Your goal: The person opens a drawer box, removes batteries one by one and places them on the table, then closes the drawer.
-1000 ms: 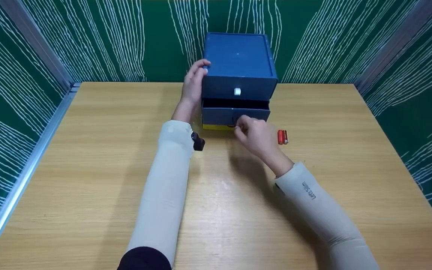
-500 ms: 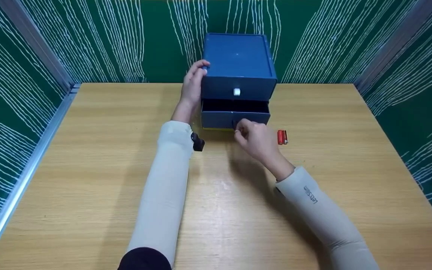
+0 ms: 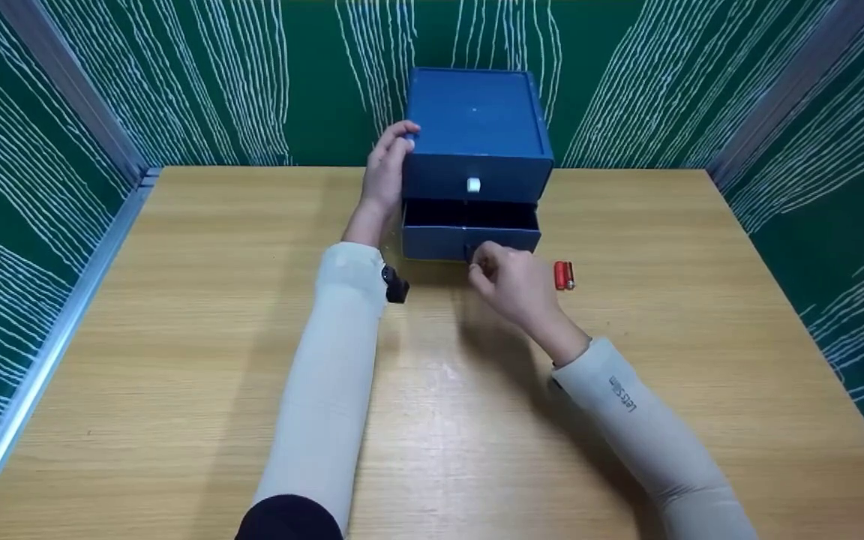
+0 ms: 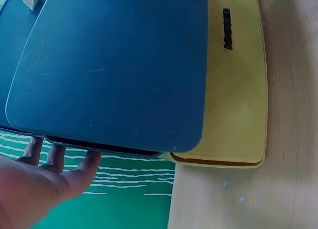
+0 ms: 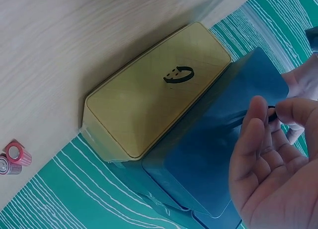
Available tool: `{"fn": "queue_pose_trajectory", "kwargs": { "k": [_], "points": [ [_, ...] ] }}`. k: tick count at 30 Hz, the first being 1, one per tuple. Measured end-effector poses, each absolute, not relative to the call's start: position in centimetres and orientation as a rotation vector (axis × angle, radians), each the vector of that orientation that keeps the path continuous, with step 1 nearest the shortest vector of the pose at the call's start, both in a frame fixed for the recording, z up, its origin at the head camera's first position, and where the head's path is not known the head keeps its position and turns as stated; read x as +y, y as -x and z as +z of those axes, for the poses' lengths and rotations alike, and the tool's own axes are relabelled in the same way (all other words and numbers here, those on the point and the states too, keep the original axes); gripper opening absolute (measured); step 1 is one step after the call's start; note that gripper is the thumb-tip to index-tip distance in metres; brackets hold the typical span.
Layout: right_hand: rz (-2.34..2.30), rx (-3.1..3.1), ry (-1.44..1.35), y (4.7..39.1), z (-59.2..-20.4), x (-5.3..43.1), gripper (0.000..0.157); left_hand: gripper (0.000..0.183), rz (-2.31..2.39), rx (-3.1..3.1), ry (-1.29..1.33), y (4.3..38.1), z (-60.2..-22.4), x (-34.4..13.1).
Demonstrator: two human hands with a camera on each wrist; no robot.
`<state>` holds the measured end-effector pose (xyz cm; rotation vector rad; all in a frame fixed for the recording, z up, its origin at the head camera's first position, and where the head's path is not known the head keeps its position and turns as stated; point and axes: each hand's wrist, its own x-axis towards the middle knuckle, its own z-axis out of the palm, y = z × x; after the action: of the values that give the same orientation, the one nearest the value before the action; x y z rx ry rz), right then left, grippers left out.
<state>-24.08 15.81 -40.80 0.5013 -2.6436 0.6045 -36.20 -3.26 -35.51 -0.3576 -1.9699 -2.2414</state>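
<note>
A small blue drawer cabinet [image 3: 477, 112] stands at the table's back edge. My left hand [image 3: 385, 172] rests on its left side, fingertips at the top edge; in the left wrist view the fingers [image 4: 82, 177] lie against the side wall. The middle blue drawer [image 3: 436, 241] is pulled partway out, its visible inside dark. Thumb and forefinger of my right hand [image 3: 514, 277] pinch the black loop handle [image 5: 271, 114] on that drawer's front. Below it sits a closed yellow drawer [image 5: 159, 90] with its own black loop handle [image 5: 181, 76]. The top drawer [image 3: 432, 177], with a white knob [image 3: 474, 184], is closed.
Two red batteries [image 3: 564, 275] lie side by side on the wooden table [image 3: 177, 337], right of the cabinet. Green walls [image 3: 327, 75] with white streaks enclose the back and both sides. A small black device [image 3: 396, 286] sits at the left cuff.
The middle drawer has slid further out toward me, its opening wider and the yellow drawer now mostly covered in the head view. My right hand came slightly nearer; the left hand stayed put.
</note>
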Motion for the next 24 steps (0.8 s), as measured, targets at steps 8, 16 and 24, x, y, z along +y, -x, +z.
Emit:
{"fn": "queue_pose_trajectory", "kwargs": {
  "k": [8, 16, 24],
  "points": [
    [0.612, -2.664, -0.492, 23.94, -40.77, 15.77, 0.008, 0.026, -2.242, -1.992, 0.336, 36.17, -35.37, -3.29],
    [0.647, -2.686, -0.504, 23.66, -40.62, 15.93, 0.008, 0.026, -2.244, -1.991, 0.342, 36.08, -35.23, -3.23],
    [0.584, -2.656, -0.537, 23.07, -40.58, 15.91, 0.010, 0.025, -2.285, -1.951, 0.339, 36.22, -35.44, -3.21]
  ]
}}
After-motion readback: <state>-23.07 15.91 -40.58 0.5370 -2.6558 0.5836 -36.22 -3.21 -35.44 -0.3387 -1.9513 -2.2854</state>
